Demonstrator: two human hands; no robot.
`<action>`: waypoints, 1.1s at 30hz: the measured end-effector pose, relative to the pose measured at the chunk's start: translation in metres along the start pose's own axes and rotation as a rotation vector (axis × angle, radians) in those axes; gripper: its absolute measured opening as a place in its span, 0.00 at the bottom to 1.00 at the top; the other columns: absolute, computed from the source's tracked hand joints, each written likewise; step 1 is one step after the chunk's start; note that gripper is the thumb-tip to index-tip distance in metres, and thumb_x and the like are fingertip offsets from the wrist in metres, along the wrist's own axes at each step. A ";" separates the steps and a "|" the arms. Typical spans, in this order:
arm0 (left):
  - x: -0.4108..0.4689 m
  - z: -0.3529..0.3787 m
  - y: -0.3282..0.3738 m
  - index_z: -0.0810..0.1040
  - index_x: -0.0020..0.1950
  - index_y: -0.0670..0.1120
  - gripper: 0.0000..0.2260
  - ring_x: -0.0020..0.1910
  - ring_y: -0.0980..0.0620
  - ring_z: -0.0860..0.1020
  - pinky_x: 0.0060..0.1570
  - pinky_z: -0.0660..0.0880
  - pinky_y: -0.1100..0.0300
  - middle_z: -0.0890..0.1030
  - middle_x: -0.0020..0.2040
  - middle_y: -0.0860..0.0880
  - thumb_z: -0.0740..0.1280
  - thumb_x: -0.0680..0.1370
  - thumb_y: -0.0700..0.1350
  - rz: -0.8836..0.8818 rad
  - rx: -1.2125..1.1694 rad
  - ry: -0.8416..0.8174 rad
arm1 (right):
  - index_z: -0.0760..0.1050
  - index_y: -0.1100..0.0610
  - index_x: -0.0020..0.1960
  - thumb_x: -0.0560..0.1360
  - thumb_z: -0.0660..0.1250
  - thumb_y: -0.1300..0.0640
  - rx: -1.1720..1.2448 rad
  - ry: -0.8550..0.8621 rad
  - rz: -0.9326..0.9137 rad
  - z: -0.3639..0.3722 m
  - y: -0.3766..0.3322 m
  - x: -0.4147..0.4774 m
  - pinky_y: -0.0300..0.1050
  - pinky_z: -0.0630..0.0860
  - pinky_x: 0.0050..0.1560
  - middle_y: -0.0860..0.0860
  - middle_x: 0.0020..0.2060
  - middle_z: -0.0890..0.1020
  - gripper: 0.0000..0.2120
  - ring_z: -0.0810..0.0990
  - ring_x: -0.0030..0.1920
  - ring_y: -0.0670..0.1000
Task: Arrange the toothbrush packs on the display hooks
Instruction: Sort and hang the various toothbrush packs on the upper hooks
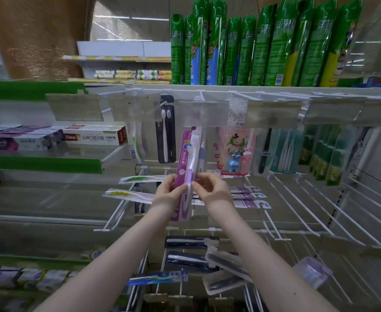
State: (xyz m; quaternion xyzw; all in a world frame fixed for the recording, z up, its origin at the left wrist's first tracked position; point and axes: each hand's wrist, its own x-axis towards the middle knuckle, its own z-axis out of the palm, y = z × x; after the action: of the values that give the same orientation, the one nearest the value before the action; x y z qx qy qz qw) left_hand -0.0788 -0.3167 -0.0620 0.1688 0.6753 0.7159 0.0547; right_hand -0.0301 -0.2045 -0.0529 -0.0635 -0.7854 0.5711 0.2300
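A purple toothbrush pack (pixel 186 158) stands upright in front of the middle of the rack, its top just under a clear label flap (pixel 204 113) on an upper hook. My left hand (pixel 170 189) grips its lower left edge. Fingers of my right hand (pixel 209 185) pinch its right edge at the same height. More purple packs (pixel 249 197) lie flat on the white hooks just right of my hands. Yellow-green brush packs (pixel 128 194) lie across hooks to the left.
A black pack (pixel 167 131), a pink cartoon pack (pixel 237 149) and teal and green packs (pixel 320 152) hang from the top row. Bare white hooks (pixel 308 199) jut out at right. Dark packs (pixel 191 242) lie lower down. Toothpaste boxes (pixel 95 137) fill the left shelf, green spray cans (pixel 263 46) the top.
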 end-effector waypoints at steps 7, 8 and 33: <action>-0.018 0.014 -0.002 0.76 0.51 0.50 0.06 0.45 0.51 0.80 0.48 0.78 0.55 0.81 0.45 0.51 0.65 0.77 0.39 -0.059 0.003 -0.034 | 0.73 0.53 0.54 0.74 0.70 0.58 0.079 0.023 0.035 -0.010 0.009 -0.024 0.36 0.76 0.42 0.48 0.43 0.81 0.11 0.80 0.45 0.47; -0.020 0.015 -0.004 0.77 0.50 0.50 0.06 0.44 0.51 0.80 0.46 0.79 0.57 0.81 0.44 0.51 0.66 0.77 0.39 -0.062 -0.002 -0.036 | 0.72 0.53 0.54 0.74 0.69 0.58 0.086 0.028 0.039 -0.012 0.011 -0.028 0.36 0.76 0.41 0.48 0.43 0.81 0.11 0.80 0.44 0.47; 0.011 0.012 0.029 0.74 0.52 0.42 0.05 0.38 0.50 0.78 0.41 0.75 0.55 0.79 0.44 0.47 0.62 0.80 0.42 -0.066 -0.003 -0.057 | 0.70 0.51 0.56 0.76 0.66 0.62 0.122 0.167 -0.062 -0.025 -0.007 -0.002 0.35 0.76 0.39 0.47 0.44 0.80 0.12 0.79 0.42 0.43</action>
State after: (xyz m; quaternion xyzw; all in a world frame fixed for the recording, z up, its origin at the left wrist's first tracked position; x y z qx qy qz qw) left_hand -0.0814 -0.3045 -0.0317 0.1665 0.6777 0.7096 0.0976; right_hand -0.0166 -0.1856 -0.0409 -0.0724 -0.7290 0.6030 0.3156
